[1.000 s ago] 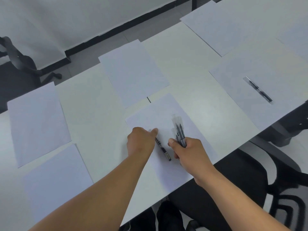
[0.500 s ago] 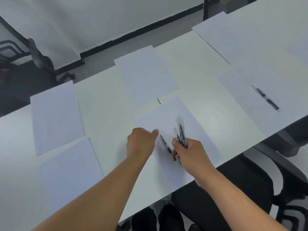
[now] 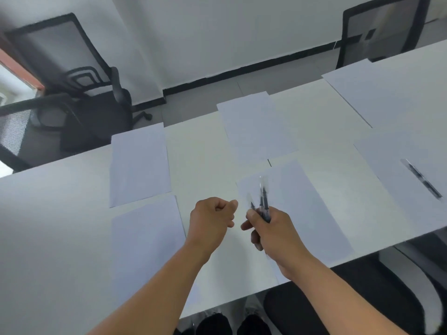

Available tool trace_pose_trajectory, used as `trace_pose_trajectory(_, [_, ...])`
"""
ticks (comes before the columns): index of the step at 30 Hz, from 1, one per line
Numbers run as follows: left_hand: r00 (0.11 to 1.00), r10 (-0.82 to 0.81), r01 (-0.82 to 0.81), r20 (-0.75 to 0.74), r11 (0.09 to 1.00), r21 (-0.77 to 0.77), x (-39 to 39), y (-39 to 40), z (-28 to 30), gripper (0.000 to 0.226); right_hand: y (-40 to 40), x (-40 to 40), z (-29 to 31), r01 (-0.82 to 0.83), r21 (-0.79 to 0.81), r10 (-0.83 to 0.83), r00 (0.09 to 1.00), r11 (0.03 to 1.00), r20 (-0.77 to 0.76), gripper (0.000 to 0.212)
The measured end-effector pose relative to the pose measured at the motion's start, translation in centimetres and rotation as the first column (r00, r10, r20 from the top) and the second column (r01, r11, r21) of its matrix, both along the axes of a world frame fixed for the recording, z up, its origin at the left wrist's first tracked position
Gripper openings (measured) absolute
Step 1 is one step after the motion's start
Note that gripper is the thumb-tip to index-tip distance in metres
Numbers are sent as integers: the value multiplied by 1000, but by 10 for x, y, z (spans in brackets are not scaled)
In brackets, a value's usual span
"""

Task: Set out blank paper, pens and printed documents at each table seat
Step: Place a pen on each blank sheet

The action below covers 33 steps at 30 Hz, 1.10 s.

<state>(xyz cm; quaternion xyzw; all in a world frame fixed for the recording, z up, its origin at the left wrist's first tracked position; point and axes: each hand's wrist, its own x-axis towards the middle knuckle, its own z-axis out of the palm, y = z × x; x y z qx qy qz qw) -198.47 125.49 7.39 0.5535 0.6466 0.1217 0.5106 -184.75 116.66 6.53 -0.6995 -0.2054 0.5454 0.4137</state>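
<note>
My right hand [image 3: 271,230] grips a bundle of black pens [image 3: 263,201] in clear sleeves, tips pointing away from me, above a blank sheet [image 3: 304,201] near the table's front edge. A blurred pen tip shows just left of the bundle; I cannot tell whether it is held or lies on the sheet. My left hand [image 3: 211,221] hovers beside it, curled into a fist with nothing in it. Another pen [image 3: 422,178] lies on the sheet to the right [image 3: 391,165]. Several more blank sheets lie on the white table [image 3: 205,146].
Blank sheets lie at the far middle [image 3: 254,126], the left [image 3: 139,165], the near left [image 3: 145,243] and the far right [image 3: 387,93]. Black mesh chairs stand beyond the table at the left [image 3: 79,93] and top right [image 3: 382,27]. Another chair [image 3: 362,298] is at the near edge.
My left hand has let go of the pen it was laying on the sheet and closed into a fist. Both hands have lifted slightly, and my view has tilted up.
</note>
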Motion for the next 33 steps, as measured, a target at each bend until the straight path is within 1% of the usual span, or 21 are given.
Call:
trace_pose_trajectory(6, [993, 117, -117, 6, 993, 9, -51, 5, 15, 33, 13, -33, 10, -45, -17, 44, 999, 999, -20, 36])
trace_pose_trajectory(11, [985, 172, -172, 10, 985, 14, -85, 4, 24, 38, 22, -62, 20, -92, -44, 89, 994, 995, -66, 28])
trace_pose_trajectory(16, [979, 204, -205, 22, 979, 18, -114, 6, 34, 38, 33, -92, 32, -182, -58, 181, 983, 982, -28, 23])
trace_pose_trajectory(19, [969, 243, -244, 32, 969, 41, -137, 11, 40, 38, 43, -116, 39, -228, -61, 228, 974, 972, -5, 23])
trace_pose_trajectory(23, [956, 288, -291, 63, 956, 48, -166, 16, 42, 40, 50, -144, 42, -267, -38, 266, 963, 963, -38, 24])
trace_pose_trajectory(28, [954, 289, -295, 85, 954, 63, -188, 21, 40, 42, 55, -172, 39, -317, -64, 316, 948, 946, -27, 25])
trace_pose_trajectory(33, [962, 262, -266, 74, 962, 60, -207, 22, 31, 35, 57, -196, 32, -359, -79, 359, 933, 930, -23, 27])
